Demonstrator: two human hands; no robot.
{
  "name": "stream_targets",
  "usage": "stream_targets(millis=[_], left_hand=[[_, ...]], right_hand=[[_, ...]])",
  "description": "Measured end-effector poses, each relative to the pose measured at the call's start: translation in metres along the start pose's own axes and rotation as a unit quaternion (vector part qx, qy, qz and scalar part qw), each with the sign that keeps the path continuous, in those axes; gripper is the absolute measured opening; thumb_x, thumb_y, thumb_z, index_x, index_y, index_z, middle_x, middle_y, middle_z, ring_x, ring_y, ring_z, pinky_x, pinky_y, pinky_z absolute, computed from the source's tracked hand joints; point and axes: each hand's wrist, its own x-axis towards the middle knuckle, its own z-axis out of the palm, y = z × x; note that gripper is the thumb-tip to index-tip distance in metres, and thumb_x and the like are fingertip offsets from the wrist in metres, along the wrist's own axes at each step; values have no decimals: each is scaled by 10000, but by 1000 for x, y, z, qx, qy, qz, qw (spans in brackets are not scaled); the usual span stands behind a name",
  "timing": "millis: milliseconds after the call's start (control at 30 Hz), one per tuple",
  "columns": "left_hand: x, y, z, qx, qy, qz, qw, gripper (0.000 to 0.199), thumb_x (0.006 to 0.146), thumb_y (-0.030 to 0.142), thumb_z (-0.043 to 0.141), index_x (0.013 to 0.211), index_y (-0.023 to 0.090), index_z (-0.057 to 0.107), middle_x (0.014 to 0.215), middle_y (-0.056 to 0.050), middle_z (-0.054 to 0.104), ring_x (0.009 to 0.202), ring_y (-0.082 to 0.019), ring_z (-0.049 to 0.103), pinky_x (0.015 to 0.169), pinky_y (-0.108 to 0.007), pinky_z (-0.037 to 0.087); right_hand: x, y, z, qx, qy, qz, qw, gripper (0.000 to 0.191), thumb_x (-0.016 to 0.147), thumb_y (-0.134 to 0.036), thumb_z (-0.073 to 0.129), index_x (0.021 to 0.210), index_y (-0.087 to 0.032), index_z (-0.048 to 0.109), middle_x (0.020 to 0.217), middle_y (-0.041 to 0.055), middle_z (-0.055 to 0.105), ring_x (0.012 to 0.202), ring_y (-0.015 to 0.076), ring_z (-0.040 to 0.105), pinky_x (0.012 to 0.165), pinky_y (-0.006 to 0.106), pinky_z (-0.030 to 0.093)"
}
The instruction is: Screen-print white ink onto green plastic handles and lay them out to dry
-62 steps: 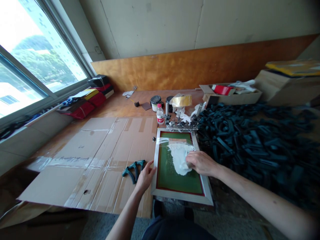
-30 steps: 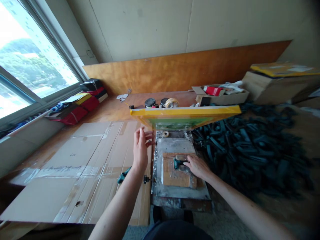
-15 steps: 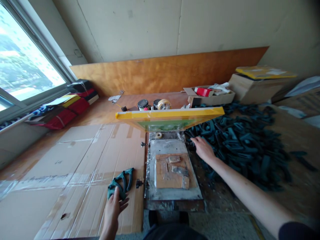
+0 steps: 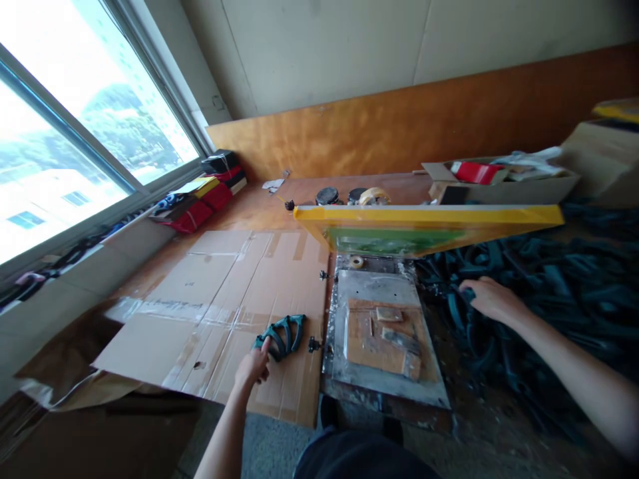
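My left hand (image 4: 254,366) is over the cardboard sheet, its index finger stretched out against the near end of a short row of dark green, curved plastic parts (image 4: 284,336). The other fingers are loosely bent and hold nothing. On the right, my right hand (image 4: 492,299) reaches to the edge of a big heap of similar dark plastic parts (image 4: 554,286). Its thumb and fingers are pinched on one dark green plastic part (image 4: 468,293); the part's full shape blends into the heap. Between the hands, a wooden block jig (image 4: 367,349) sits on a grey metal plate (image 4: 357,287).
A yellow-edged screen frame (image 4: 429,214) stands tilted up above the plate's far end. Flat cardboard (image 4: 210,319) covers the left of the bench. Black clamp knobs (image 4: 313,344) stick out beside the plate. Behind are jars (image 4: 327,195), a tape roll (image 4: 374,196) and an open box (image 4: 524,186).
The view has swung left, so the scene sits further right. My left hand has drawn back slightly, its index finger now pointing onto the row. My right hand stays at the heap, fingers pinched.
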Motion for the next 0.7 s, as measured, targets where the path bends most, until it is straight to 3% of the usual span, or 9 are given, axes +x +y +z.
stream_targets(millis=[67, 100, 233, 333, 400, 467, 567, 633, 700], left_hand=[[-2, 12, -8, -11, 23, 41, 999, 492, 890, 542, 330, 701, 167, 586, 392, -32, 542, 388, -204, 570, 421, -275, 441], [-5, 24, -11, -22, 36, 68, 997, 484, 893, 544, 332, 732, 168, 591, 421, -20, 555, 412, -185, 575, 437, -256, 439], [-36, 111, -19, -140, 67, 212, 965, 557, 876, 642, 306, 947, 171, 597, 597, 2, 615, 530, -126, 592, 517, -208, 457], [-78, 189, -27, -344, 37, 360, 867, 574, 820, 672, 444, 1047, 165, 588, 584, 23, 590, 503, -106, 553, 509, -201, 454], [-106, 230, -34, -420, 15, 418, 805, 574, 835, 657, 449, 1149, 188, 555, 590, 35, 593, 485, -96, 539, 503, -200, 453], [-125, 257, -39, -455, -11, 445, 771, 574, 855, 663, 401, 1123, 183, 563, 591, 29, 594, 470, -93, 531, 490, -203, 448], [-137, 268, -42, -468, -33, 446, 762, 598, 860, 686, 345, 911, 149, 602, 563, 10, 579, 449, -92, 512, 460, -205, 427], [-140, 257, -42, -460, -33, 441, 770, 598, 862, 679, 355, 889, 140, 615, 557, 8, 575, 449, -96, 503, 457, -209, 422], [-141, 233, -39, -436, -32, 429, 790, 600, 866, 662, 372, 950, 132, 640, 598, -3, 600, 493, -108, 523, 487, -217, 434]], right_hand=[[-12, -12, -9, 15, 4, -50, 999, 109, 659, -265, 623, 758, -221, 623, 809, 67, 611, 700, 245, 613, 617, 320, 439], [-21, -24, -14, 27, 13, -71, 997, 131, 671, -309, 640, 757, -224, 590, 808, 57, 615, 717, 242, 617, 625, 311, 435], [-61, -98, -9, 83, 53, -87, 991, 347, 805, -585, 549, 777, -240, 526, 668, 26, 623, 618, 222, 613, 547, 287, 377], [-89, -142, 20, 146, 50, -93, 984, 444, 863, -668, 421, 785, -245, 530, 645, 19, 640, 580, 204, 615, 531, 280, 360], [-101, -154, 42, 149, 59, -80, 984, 491, 879, -691, 357, 795, -240, 531, 685, 27, 661, 590, 204, 625, 535, 282, 364], [-108, -155, 58, 110, 75, -52, 990, 533, 880, -713, 311, 785, -234, 526, 684, 34, 658, 587, 212, 626, 521, 283, 356], [-112, -152, 68, 60, 101, -41, 992, 540, 880, -708, 311, 750, -225, 514, 689, 45, 640, 613, 211, 620, 518, 279, 356], [-113, -148, 66, 52, 108, -49, 992, 507, 881, -680, 352, 744, -221, 517, 725, 53, 636, 654, 209, 614, 542, 284, 379], [-112, -142, 61, 62, 105, -47, 991, 455, 868, -644, 413, 773, -219, 546, 755, 60, 639, 702, 223, 611, 579, 301, 412]])
